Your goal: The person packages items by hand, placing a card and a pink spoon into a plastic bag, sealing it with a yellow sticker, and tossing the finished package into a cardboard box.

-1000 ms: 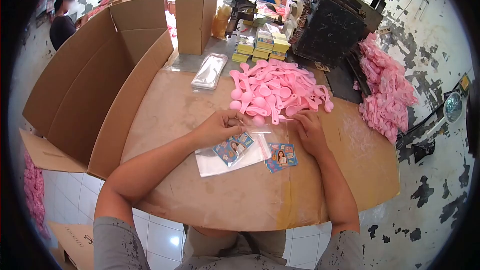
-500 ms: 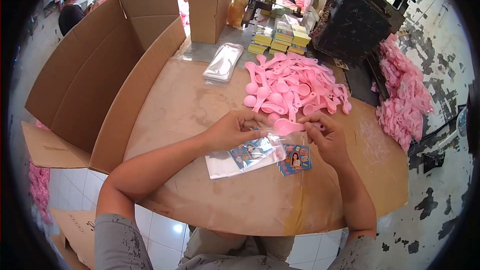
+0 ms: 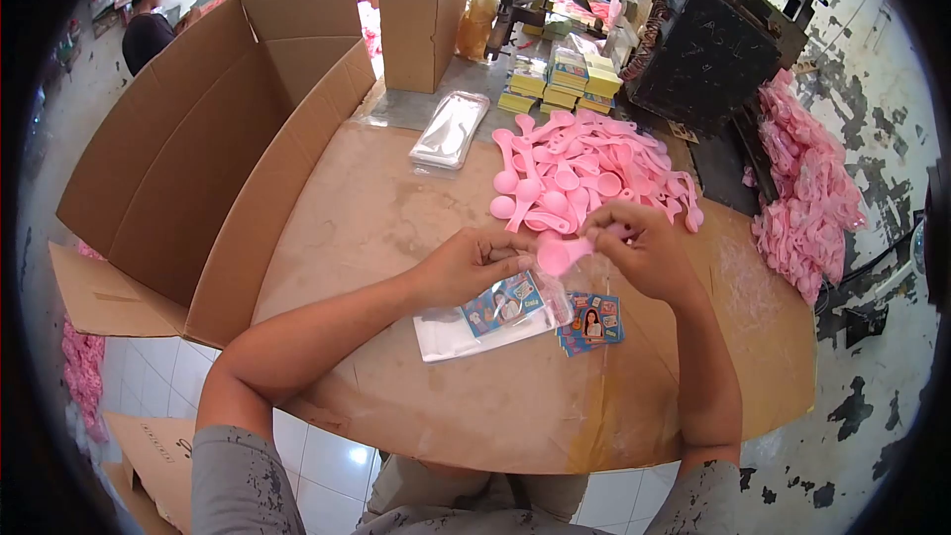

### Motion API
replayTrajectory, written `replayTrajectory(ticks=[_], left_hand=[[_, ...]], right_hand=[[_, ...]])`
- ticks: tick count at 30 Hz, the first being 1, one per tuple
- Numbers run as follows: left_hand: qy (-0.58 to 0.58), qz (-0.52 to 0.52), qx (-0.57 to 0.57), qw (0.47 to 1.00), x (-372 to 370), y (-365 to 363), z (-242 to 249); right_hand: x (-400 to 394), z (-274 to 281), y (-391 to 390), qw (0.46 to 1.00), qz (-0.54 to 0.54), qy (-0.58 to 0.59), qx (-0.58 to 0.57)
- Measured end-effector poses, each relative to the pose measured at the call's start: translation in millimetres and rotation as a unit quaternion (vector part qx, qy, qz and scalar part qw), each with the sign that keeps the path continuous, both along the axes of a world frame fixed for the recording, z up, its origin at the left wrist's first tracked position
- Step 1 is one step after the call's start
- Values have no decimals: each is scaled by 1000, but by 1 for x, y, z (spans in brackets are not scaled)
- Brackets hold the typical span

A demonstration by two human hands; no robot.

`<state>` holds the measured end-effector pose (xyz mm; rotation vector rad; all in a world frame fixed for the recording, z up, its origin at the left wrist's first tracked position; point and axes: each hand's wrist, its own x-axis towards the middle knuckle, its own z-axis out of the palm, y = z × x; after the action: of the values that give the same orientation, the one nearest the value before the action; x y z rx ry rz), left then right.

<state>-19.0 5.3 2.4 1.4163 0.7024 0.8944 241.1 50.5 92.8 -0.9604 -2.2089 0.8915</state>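
My left hand (image 3: 464, 266) pinches the opening edge of a clear plastic bag (image 3: 551, 295). A blue printed card (image 3: 503, 303) shows through the plastic. Between the fingers of my right hand (image 3: 639, 248) is a pink spoon (image 3: 563, 256), its round bowl at the bag's mouth. Beneath the bag lie white-looking clear sleeves (image 3: 441, 337). A small fanned stack of blue cards (image 3: 592, 323) rests just right of them. Beyond both hands is a heap of pink spoons (image 3: 584, 163).
A large open carton (image 3: 178, 139) stands at the left. Behind the heap are stacked card bundles (image 3: 560, 74), a pack of clear bags (image 3: 451, 129) and a black box (image 3: 703, 50). Pink bundles (image 3: 807, 188) hang at the right. Two people are in the background.
My right hand has moved slightly up, tilting the spoon so that its bowl points down and left at the bag's mouth. My left hand still holds the bag.
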Motion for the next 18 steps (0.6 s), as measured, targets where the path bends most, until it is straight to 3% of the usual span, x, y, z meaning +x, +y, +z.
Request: replayTrajectory(ticks=[6, 12, 15, 18], left_hand=[[-20, 1, -5, 1000, -3, 3, -12], [-21, 3, -18, 1000, 2, 1, -5], [-13, 8, -23, 1000, 0, 1, -2], [-12, 14, -16, 1000, -1, 2, -5]], right_hand=[[-1, -8, 10, 997, 52, -49, -33], [6, -17, 15, 998, -17, 59, -34], [8, -11, 11, 999, 14, -20, -28], [7, -12, 10, 999, 6, -9, -37]])
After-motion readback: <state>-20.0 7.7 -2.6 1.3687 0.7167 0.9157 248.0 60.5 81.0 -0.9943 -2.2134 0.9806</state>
